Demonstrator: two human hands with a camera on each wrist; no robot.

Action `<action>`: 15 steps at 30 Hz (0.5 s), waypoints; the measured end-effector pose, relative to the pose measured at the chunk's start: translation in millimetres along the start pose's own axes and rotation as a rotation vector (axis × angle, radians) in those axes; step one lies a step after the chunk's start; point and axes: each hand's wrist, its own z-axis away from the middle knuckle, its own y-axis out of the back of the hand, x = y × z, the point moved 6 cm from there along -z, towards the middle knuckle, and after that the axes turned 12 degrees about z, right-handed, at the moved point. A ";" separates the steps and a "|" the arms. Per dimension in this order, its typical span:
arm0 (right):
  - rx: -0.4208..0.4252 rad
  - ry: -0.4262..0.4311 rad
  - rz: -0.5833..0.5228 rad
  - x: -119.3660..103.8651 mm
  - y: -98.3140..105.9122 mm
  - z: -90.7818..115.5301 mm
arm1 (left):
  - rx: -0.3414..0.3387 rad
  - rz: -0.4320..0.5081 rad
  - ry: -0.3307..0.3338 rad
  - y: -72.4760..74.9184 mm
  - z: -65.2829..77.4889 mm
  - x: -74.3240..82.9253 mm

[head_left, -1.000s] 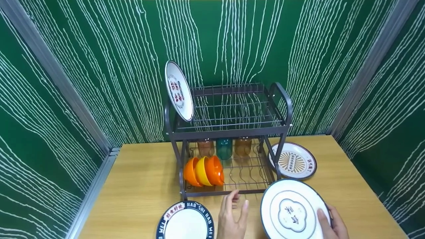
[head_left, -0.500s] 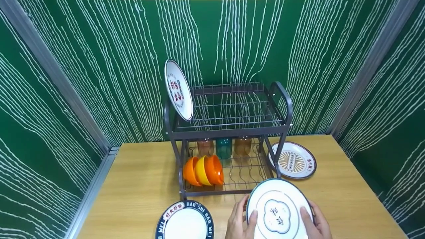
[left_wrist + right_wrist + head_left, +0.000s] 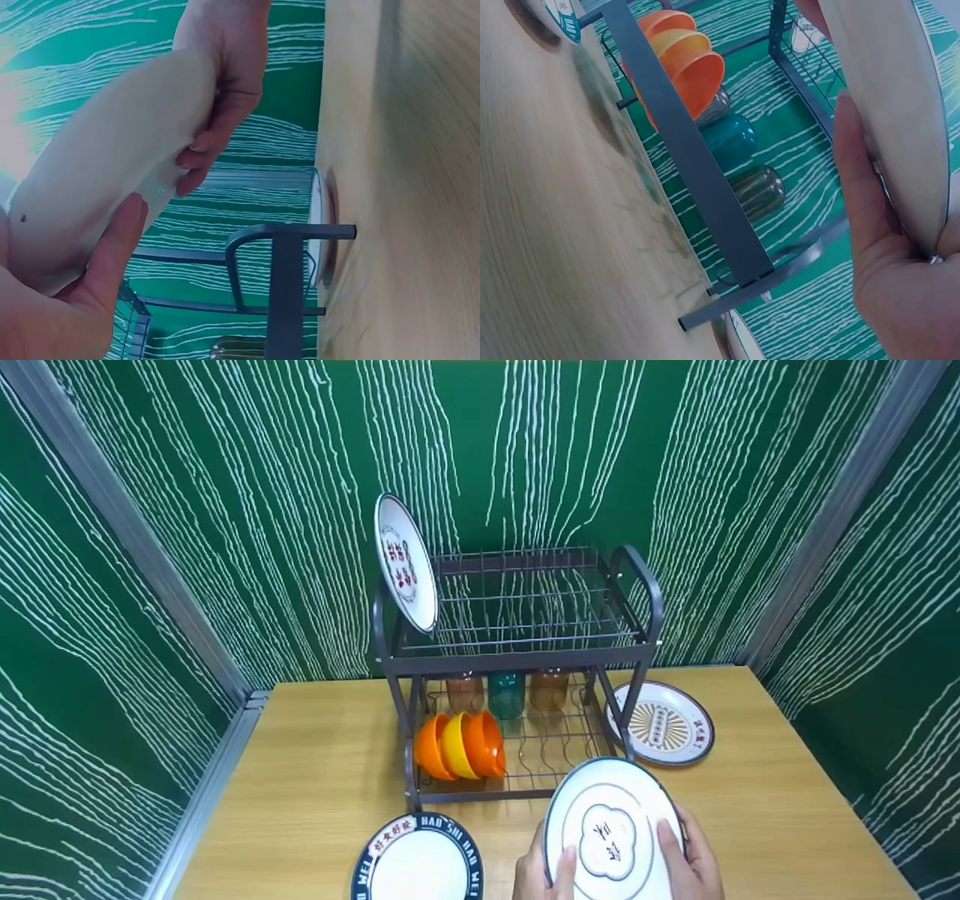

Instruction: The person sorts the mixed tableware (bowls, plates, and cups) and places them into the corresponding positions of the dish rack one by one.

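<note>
1. Held plate (image 3: 606,842): white, dark-rimmed, flower outline at its centre. Off the table (image 3: 315,765), in front of the rack (image 3: 517,662), toward its right side. Tilted, decorated face toward the head camera.
2. Left hand (image 3: 541,876): pinching the left edge, thumb on the face, fingers behind. Right hand (image 3: 691,856): same grip on the opposite edge. Far fingertips are partly hidden in the head view.
3. Main risk, as I judge it: slipping. Both thumbs bear on a smooth, likely slick glaze; if one hand let go early, the plate could swing about the other and drop.
4. Rack's lower tier: orange and yellow bowls (image 3: 472,746) on their sides, leaning together at the left; coloured cups (image 3: 506,696) behind. A low forward push might catch the front rail, or knock the bowls if it drifted left.
5. Upper tier: standing plate (image 3: 406,564) at the left end, tilted, its top well above the wires. A bump to the frame could tip it; how firmly it is seated, I cannot tell.
6. Blue-rimmed plate (image 3: 420,859) lies flat on the table, left of the left hand. A careless elbow or wrist could shove it.
7. Sunburst plate (image 3: 667,727) lies by the rack's right leg, partly behind it; a rack nudged sideways would probably scrape it.
</note>
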 end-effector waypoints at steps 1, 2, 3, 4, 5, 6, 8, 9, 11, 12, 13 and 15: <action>-0.008 -0.004 0.000 -0.9 -1.3 -0.2 | 0.007 -0.011 -0.009 0.4 0.4 2.1; -0.016 -0.007 -0.004 -1.8 -2.8 -0.2 | 0.015 -0.024 -0.019 0.7 1.0 4.4; -0.026 -0.013 -0.007 -2.8 -4.6 -0.2 | 0.027 -0.035 -0.027 0.8 1.8 6.4; -0.036 -0.036 -0.009 -3.3 -6.2 -0.1 | 0.038 -0.043 -0.035 0.9 2.7 8.2; -0.042 -0.046 -0.016 -4.2 -7.8 0.3 | 0.051 -0.056 -0.046 1.2 3.4 10.0; -0.048 -0.062 -0.029 -4.6 -9.4 0.5 | 0.063 -0.071 -0.060 1.1 4.4 12.0; -0.052 -0.092 -0.034 -6.2 -11.7 1.1 | 0.092 -0.116 -0.108 1.4 6.0 16.1; -0.050 -0.096 -0.036 -7.6 -12.7 1.3 | 0.107 -0.138 -0.139 1.5 6.9 18.1; -0.047 -0.098 -0.026 -10.2 -14.1 1.8 | 0.137 -0.194 -0.216 1.9 9.1 22.5; -0.047 -0.089 -0.019 -12.1 -14.7 1.8 | 0.148 -0.213 -0.241 2.0 10.2 24.1; -0.048 -0.085 -0.004 -13.6 -15.1 1.9 | 0.160 -0.231 -0.271 2.2 11.5 26.0; -0.050 -0.059 0.019 -17.3 -15.2 2.3 | 0.175 -0.252 -0.309 3.1 13.3 28.6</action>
